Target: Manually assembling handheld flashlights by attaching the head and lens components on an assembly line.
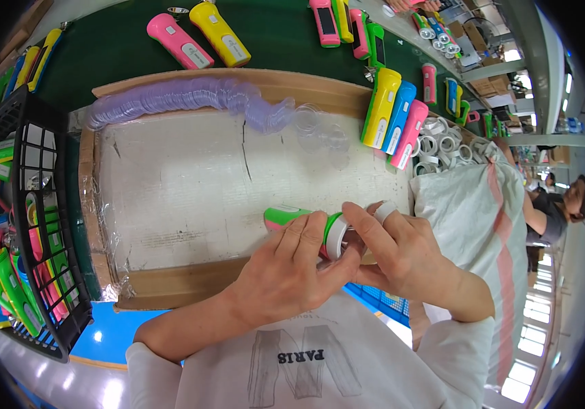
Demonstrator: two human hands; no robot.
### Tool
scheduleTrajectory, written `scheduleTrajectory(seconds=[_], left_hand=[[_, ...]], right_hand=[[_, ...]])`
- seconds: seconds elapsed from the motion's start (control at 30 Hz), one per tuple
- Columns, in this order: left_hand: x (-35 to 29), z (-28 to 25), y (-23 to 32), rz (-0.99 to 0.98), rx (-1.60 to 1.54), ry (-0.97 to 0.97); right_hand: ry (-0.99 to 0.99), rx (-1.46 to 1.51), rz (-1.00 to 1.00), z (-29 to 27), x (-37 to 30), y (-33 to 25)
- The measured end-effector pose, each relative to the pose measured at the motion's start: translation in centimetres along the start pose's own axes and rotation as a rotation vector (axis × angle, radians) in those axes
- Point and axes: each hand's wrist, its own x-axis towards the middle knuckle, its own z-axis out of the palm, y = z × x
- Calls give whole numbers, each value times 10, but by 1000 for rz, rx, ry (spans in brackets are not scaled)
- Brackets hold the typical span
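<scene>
Low over the middle of a shallow cardboard tray (170,204), a green and pink flashlight (284,215) lies in my left hand (282,266). Its head faces right and carries a white collar (335,236). My left fingers wrap round the body. At the open end, my right hand (405,255) is closed, with thumb and fingertips near the collar. A white plastic ring (384,212) shows among the right fingers. What lies between the fingertips at the head is partly hidden. Thin clear discs (183,94) form a long overlapping row along the tray's far edge.
Flashlights in yellow, blue and pink (389,116) stand at the tray's far right corner. White rings (446,142) fill a white woven sack (466,204) at right. A black basket (43,232) of flashlights stands left. More flashlights (200,41) lie beyond. A person (551,218) is at far right.
</scene>
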Motion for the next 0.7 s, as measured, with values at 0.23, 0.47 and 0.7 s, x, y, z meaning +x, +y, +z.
scheduleTrajectory(seconds=[0.23,0.47,0.7], left_hand=[[0,3,9,-11,-76,20],[-1,2,6,15,-64,-14],[4,1,4,-20,-80,-37]], right_hand=[[96,-139,-84,2,-6,-4],[94,-9,-148,10,-8,1],[94,46,-29,12,-4,2]])
